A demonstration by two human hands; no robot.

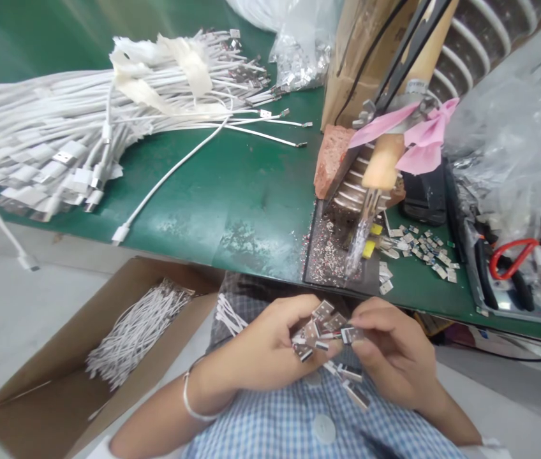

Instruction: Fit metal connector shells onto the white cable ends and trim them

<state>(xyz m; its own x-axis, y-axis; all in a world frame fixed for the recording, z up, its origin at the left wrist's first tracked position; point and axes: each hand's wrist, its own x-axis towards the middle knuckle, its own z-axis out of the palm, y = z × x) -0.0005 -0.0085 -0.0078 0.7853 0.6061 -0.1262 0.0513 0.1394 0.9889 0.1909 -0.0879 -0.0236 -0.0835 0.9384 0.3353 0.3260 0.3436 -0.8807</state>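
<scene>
My left hand (277,341) is closed round a bunch of white USB cables (229,315), whose tails stick out behind the wrist. Several metal USB plugs (312,330) fan out between its thumb and fingers, and a few more hang below the palm. My right hand (392,350) pinches one USB plug (351,335) between thumb and forefinger, close beside the bunch. Whether that plug is joined to a cable is hard to see. Above the hands a soldering iron (378,169) with a wooden handle and pink ribbon rests tip down over a dark, solder-specked plate (325,255).
A taped bundle of white cables (155,105) covers the bench's left. Loose USB plugs (426,248) lie right of the plate, near a black phone (423,194). Red-handled scissors (533,258) lie in a tray at right. A cardboard box (26,392) with white cables stands below left.
</scene>
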